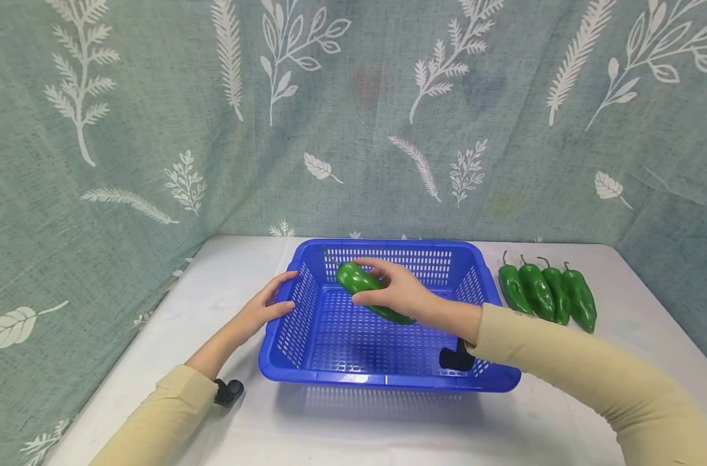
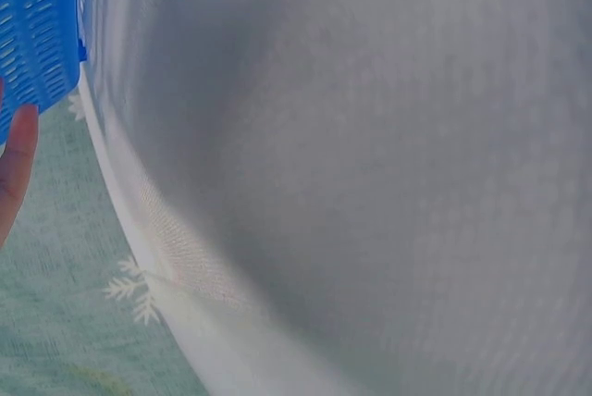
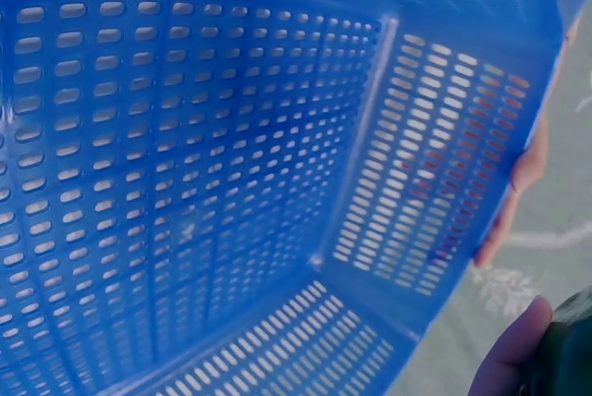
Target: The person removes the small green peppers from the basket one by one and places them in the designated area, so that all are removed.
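A long green pepper [image 1: 353, 277] with a thin stem is gripped between the thumb and fingers of my right hand [image 1: 404, 294], above the inside of a blue plastic basket [image 1: 353, 378]. My left hand [image 1: 259, 313] rests against the basket's left rim, fingers fairly straight. The right wrist view shows the basket's perforated wall [image 3: 185, 137], with the thumb and a dark edge of the held pepper [image 3: 566, 354] at the lower right corner. At the left wrist view's edge, a fingertip touches the basket [image 2: 37, 17].
Several green peppers [image 1: 548, 291] lie side by side right of the basket on the white-covered table [image 1: 225, 433]. A grey-green cloth [image 1: 353, 136] with white leaf prints hangs behind and at the sides. A black wrist camera [image 1: 229, 393] sits below the left hand.
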The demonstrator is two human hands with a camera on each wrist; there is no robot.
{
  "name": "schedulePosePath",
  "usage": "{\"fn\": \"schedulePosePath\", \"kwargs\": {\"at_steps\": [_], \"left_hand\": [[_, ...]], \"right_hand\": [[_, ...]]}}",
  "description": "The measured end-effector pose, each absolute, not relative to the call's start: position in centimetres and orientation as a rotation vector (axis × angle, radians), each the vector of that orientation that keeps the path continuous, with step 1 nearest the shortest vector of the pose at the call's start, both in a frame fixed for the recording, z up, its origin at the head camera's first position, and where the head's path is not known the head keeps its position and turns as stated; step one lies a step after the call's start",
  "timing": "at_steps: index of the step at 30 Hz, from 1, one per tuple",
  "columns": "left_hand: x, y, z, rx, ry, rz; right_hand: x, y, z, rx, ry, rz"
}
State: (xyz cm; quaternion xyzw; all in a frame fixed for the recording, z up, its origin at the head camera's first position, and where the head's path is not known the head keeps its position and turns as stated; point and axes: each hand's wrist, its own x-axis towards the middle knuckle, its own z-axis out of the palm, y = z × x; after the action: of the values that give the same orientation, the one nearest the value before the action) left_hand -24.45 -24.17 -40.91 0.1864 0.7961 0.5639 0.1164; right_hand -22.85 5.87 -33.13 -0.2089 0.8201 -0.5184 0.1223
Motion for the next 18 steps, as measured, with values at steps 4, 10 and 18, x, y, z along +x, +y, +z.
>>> {"fn": "schedulePosePath", "kwargs": {"at_steps": [4, 10, 18], "left_hand": [[-24.4, -24.2, -40.9, 0.544, 2.331, 1.653], [-24.4, -24.1, -40.8, 0.543, 2.327, 1.650], [-24.4, -24.2, -40.8, 0.541, 2.325, 1.652]], "right_hand": [[-22.8, 6.4, -32.7, -0.577, 2.412, -1.530], [-22.7, 7.7, -31.9, -0.531, 2.441, -1.575], [-22.9, 10.5, -30.9, -0.493, 2.440, -1.647]]}}
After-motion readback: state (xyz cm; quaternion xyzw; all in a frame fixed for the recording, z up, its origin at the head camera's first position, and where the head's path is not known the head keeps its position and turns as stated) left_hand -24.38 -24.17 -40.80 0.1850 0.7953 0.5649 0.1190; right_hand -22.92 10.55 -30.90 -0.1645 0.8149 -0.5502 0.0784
